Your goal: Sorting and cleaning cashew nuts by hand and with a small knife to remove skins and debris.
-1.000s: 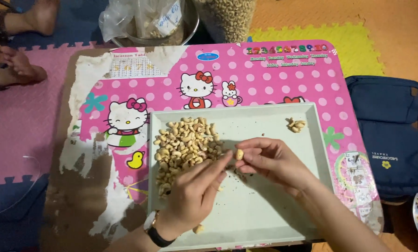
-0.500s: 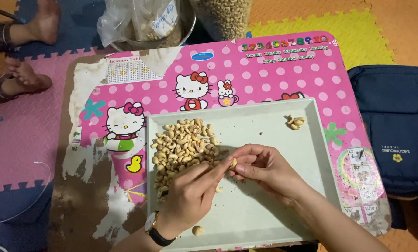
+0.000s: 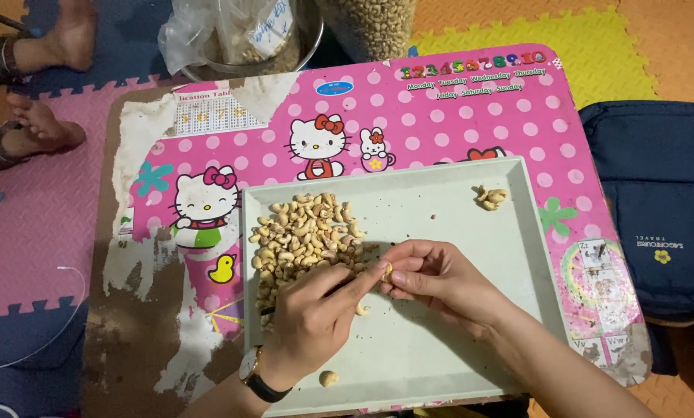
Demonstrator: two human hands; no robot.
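Observation:
Over a pale green tray [image 3: 471,340], both my hands meet around one cashew nut [image 3: 388,270]. My right hand [image 3: 438,280] pinches the nut between thumb and fingers. My left hand [image 3: 316,321], with a black watch at the wrist, has its fingertips pressed against the same nut. A big heap of cashews [image 3: 304,240] lies on the tray's left side, just beyond my left hand. A small cluster of nuts [image 3: 490,197] sits in the tray's far right corner. One loose nut [image 3: 329,378] lies near the front edge.
The tray rests on a low pink cartoon-printed table [image 3: 440,124] with a worn, peeling left side. A metal bowl with plastic bags [image 3: 238,39] and a sack of nuts [image 3: 374,27] stand behind it. Another person's feet [image 3: 41,128] are at far left. A dark blue bag [image 3: 660,209] lies at right.
The view has shifted slightly. My hands drew a little closer together around the nut, which was held more openly one second ago.

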